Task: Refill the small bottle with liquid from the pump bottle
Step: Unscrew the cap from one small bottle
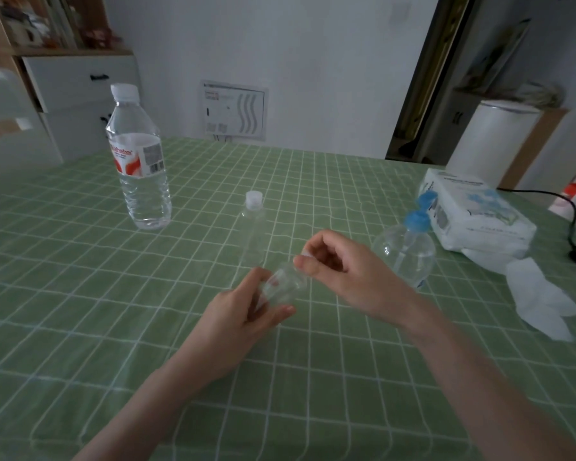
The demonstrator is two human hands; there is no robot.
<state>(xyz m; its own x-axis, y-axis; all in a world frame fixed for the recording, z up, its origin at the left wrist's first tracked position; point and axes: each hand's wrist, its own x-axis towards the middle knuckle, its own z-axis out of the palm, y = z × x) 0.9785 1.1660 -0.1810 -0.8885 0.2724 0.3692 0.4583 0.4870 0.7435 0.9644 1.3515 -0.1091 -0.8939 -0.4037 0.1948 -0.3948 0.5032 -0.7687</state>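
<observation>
Small bottle point(281, 286) tilted, held over tablecloth point(147, 327) centre. Left hand point(243, 314) fingers curled round base; right hand point(340, 271) thumb, forefinger pinch cap point(306, 254). Risk: slick plastic slips under twist; right forearm topples nearby pump bottle point(408, 251).

Both bare forearms reach in from the near edge and meet over the middle of the scene. The left forearm point(153, 390) comes in from the near left, and the left hand point(243, 314) curls round the lower part of a small bottle point(285, 284), fingers on its far side and thumb on its near side. The right forearm point(479, 371) angles in from the near right. The right hand point(343, 274) has its fingers bent inward, and its thumb and fingertips pinch the bottle's top end.
</observation>
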